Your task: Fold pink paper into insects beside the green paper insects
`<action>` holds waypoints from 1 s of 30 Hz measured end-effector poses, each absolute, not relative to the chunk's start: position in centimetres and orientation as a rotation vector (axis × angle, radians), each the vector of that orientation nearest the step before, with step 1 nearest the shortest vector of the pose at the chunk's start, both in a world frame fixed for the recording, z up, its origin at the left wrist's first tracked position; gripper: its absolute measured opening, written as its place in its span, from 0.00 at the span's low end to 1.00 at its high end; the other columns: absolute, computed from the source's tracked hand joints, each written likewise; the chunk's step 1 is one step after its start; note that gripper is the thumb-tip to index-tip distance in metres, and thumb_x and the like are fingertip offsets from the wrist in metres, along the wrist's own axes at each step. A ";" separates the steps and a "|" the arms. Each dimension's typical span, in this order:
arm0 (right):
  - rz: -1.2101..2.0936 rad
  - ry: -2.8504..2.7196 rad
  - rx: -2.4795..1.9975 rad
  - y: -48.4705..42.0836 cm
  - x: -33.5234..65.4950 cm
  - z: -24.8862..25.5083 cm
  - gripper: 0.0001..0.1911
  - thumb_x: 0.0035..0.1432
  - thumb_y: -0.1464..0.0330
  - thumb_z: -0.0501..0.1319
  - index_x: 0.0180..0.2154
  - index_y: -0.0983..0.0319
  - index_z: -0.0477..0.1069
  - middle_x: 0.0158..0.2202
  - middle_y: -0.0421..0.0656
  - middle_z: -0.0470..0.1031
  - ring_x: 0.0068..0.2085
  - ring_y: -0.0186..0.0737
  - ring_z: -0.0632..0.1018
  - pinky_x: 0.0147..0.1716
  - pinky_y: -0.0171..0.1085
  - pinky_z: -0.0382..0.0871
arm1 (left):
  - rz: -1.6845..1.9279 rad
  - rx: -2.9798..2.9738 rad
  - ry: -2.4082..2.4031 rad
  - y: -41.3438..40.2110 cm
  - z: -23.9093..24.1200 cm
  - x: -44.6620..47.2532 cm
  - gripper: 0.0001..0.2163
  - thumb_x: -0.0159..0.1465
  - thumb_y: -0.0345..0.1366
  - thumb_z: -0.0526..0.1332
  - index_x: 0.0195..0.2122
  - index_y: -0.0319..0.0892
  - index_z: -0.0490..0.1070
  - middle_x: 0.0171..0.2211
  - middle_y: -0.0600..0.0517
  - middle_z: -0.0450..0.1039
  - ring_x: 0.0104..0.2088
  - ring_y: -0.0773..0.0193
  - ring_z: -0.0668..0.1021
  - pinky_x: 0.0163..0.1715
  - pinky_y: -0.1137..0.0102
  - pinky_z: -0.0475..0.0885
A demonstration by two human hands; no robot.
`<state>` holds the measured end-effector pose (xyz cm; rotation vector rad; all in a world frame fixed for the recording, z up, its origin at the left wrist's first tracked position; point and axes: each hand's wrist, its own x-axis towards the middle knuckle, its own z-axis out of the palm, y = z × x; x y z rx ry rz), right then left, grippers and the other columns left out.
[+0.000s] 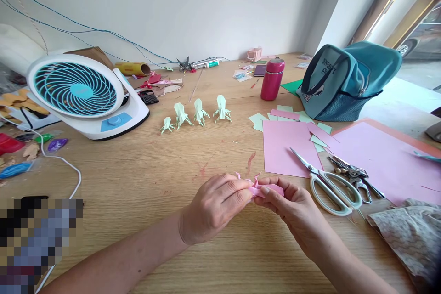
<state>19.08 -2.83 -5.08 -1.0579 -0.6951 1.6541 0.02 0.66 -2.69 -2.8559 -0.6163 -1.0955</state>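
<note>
"Where was the piece, and how was it held?"

"The pink folded paper (pixel 277 189) was between the two hands, over the near part of the surface (pixel 155 183). The left hand (pixel 217 202) pinched its left part with bunched fingertips. The right hand (pixel 294 204) pinched the broader right part, thumb on the near side and fingers behind."

"Did it rest on the wood?"

"I couldn't tell; the fingers hid its underside."

"And the step itself?"

"Shaping small folds, I judged. Slim bent tips (pixel 256 180) stuck up near the left fingers, and they looked thin enough to crush or tear."

"So what did it call for?"

"A light, steady hold from the right hand on the broad part, I thought, and short pinches from the left, each crease pressed from its base outward. Twisting one hand against the other risked a rip."

"Why keep the right grip light?"

"Because a hard squeeze could have flattened the layers or left a stray crease."

"Was anything nearby worth minding?"

"The scissors (pixel 319 173) lay just right of the right hand, their tip over a pink sheet (pixel 287 144). Four pale green folded figures (pixel 200 110) stood in a row farther back, well apart from both hands, so the fingers had room."
</note>
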 end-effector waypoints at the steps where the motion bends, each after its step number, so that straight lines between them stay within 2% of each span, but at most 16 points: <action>1: 1.667 -0.688 -1.049 -2.8 19.1 -5.1 0.14 0.48 0.59 0.74 0.32 0.62 0.79 0.32 0.42 0.81 0.35 0.35 0.80 0.45 0.36 0.74 | -1.097 -2.852 -0.610 0.7 -2.7 0.0 0.12 0.64 0.23 0.61 0.49 0.37 0.70 0.42 0.46 0.79 0.42 0.61 0.79 0.48 0.63 0.77; 5: 1.685 -0.715 -1.069 -2.8 19.1 -5.3 0.15 0.47 0.57 0.73 0.29 0.63 0.79 0.30 0.42 0.79 0.35 0.36 0.78 0.45 0.37 0.72 | -1.090 -2.852 -0.596 0.7 -2.8 0.0 0.11 0.65 0.24 0.59 0.48 0.38 0.70 0.41 0.46 0.79 0.42 0.63 0.79 0.48 0.64 0.77; 10: 1.599 -0.824 -1.181 -2.9 19.4 -5.7 0.17 0.48 0.55 0.72 0.25 0.63 0.76 0.25 0.40 0.74 0.30 0.33 0.70 0.32 0.33 0.65 | -1.077 -2.834 -0.573 0.8 -2.9 0.0 0.13 0.63 0.23 0.61 0.48 0.37 0.70 0.42 0.47 0.80 0.42 0.61 0.79 0.46 0.63 0.78; 14: 1.621 -0.788 -1.154 -3.0 19.4 -5.8 0.18 0.52 0.54 0.69 0.27 0.63 0.76 0.26 0.40 0.72 0.31 0.34 0.69 0.34 0.33 0.64 | -1.064 -2.871 -0.597 0.8 -3.0 0.1 0.11 0.65 0.23 0.59 0.47 0.38 0.70 0.41 0.47 0.79 0.42 0.62 0.79 0.47 0.64 0.77; 18: 1.662 -0.750 -1.158 -2.7 19.3 -5.7 0.19 0.50 0.53 0.70 0.28 0.63 0.76 0.25 0.39 0.72 0.28 0.31 0.68 0.30 0.31 0.62 | -1.116 -2.955 -0.660 0.9 -3.2 0.3 0.08 0.65 0.24 0.60 0.44 0.38 0.71 0.41 0.47 0.80 0.43 0.63 0.79 0.47 0.65 0.77; 22: 1.667 -0.756 -1.162 -2.6 19.3 -5.6 0.19 0.49 0.54 0.71 0.30 0.64 0.75 0.25 0.40 0.73 0.27 0.31 0.69 0.28 0.31 0.62 | -1.151 -3.047 -0.817 1.1 -3.1 0.4 0.07 0.63 0.27 0.63 0.42 0.40 0.73 0.39 0.50 0.80 0.40 0.63 0.79 0.42 0.67 0.76; 26: 1.692 -0.744 -1.107 -2.6 19.2 -5.3 0.20 0.48 0.53 0.71 0.29 0.64 0.73 0.25 0.40 0.74 0.28 0.32 0.71 0.30 0.32 0.64 | -1.168 -3.098 -0.960 1.3 -2.7 0.5 0.03 0.63 0.30 0.65 0.37 0.42 0.73 0.35 0.53 0.80 0.37 0.64 0.78 0.40 0.67 0.73; 30: 1.667 -0.699 -1.109 -2.5 18.9 -5.5 0.21 0.45 0.53 0.72 0.30 0.63 0.72 0.26 0.40 0.74 0.29 0.33 0.72 0.31 0.34 0.67 | -1.142 -3.052 -0.972 1.1 -2.8 0.6 0.04 0.62 0.29 0.65 0.38 0.42 0.74 0.34 0.53 0.79 0.38 0.62 0.77 0.41 0.65 0.72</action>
